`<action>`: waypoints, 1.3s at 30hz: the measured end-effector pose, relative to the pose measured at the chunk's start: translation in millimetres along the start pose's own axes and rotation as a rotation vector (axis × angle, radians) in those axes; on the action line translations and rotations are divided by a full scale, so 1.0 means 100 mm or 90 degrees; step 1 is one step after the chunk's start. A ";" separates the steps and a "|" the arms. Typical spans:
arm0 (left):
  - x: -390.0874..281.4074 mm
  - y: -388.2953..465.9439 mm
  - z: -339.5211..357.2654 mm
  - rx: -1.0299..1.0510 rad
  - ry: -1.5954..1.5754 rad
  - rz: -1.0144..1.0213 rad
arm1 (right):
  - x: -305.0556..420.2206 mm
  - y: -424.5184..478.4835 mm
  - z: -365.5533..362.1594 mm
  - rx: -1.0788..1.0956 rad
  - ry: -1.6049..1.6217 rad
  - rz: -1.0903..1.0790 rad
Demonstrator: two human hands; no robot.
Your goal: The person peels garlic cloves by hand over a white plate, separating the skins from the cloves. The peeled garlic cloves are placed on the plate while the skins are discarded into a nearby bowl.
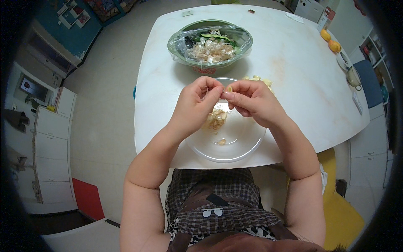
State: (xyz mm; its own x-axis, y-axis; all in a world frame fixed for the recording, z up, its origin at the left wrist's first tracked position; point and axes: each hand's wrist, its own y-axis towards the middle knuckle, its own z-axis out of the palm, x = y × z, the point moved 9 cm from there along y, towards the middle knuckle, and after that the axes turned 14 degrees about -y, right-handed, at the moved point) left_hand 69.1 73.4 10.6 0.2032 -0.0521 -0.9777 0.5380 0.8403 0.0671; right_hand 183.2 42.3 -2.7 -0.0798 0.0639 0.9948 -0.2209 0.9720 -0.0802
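Over a clear bowl (228, 154), my two hands meet fingertip to fingertip. My right hand (252, 97) pinches a pale garlic clove (229, 89) between thumb and fingers. Thin papery garlic skin (206, 93) shows in the fingers of my left hand (196, 105). Inside the bowl lie several unpeeled garlic cloves (217, 119) in a heap, with a single clove (222, 142) nearer me. Peeled garlic cloves (267, 82) rest on the table just beyond my right hand, which partly hides them.
A green basin (209, 22) lined with clear plastic holds garlic skins (212, 52) and leafy scraps behind the bowl. On the white table's (302, 78) right edge are yellow fruits (334, 46), a bowl (343, 60), a cup (353, 77) and a remote control (357, 103). A yellow chair (338, 208) stands at right.
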 end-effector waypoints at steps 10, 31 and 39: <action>-0.09 0.00 0.07 0.042 -0.010 0.041 | -0.09 0.01 0.00 0.010 0.021 0.034; -0.08 0.02 0.00 0.023 0.075 0.061 | -0.05 0.00 -0.02 -0.021 -0.013 0.025; -0.15 0.00 -0.03 0.000 0.123 0.088 | -0.08 -0.02 0.07 0.060 0.037 0.048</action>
State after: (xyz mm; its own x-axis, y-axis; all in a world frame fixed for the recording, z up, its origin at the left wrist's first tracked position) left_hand 63.3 76.4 25.0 0.1139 0.1678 -0.9792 0.5158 0.8324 0.2027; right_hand 177.5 38.0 -11.3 -0.0436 0.1519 0.9874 -0.3075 0.9383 -0.1579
